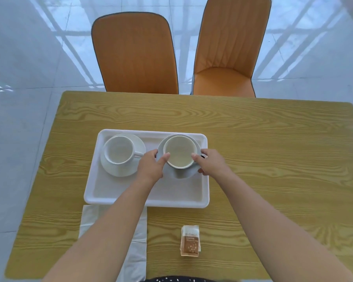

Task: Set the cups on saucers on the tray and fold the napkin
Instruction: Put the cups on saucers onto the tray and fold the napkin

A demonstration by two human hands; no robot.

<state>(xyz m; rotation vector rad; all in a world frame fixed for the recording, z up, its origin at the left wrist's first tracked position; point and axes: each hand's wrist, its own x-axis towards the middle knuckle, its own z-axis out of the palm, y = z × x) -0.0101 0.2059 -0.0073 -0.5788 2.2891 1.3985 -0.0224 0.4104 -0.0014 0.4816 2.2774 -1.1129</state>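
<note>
A white tray [130,197] lies on the wooden table. On its left side a white cup [118,152] stands on a white saucer [139,144], handle pointing right. On the right side a second cup [179,151] sits on a grey-white saucer [181,174]. My left hand [151,165] grips this saucer's left edge, thumb against the cup. My right hand [210,161] grips its right edge, thumb on the cup rim. A white napkin [90,218] lies flat in front of the tray, partly under my left forearm.
A small brown and white paper packet [190,241] lies near the table's front edge, right of the napkin. Two orange chairs [135,53] stand at the far side of the table [273,149]. White tiled floor surrounds it.
</note>
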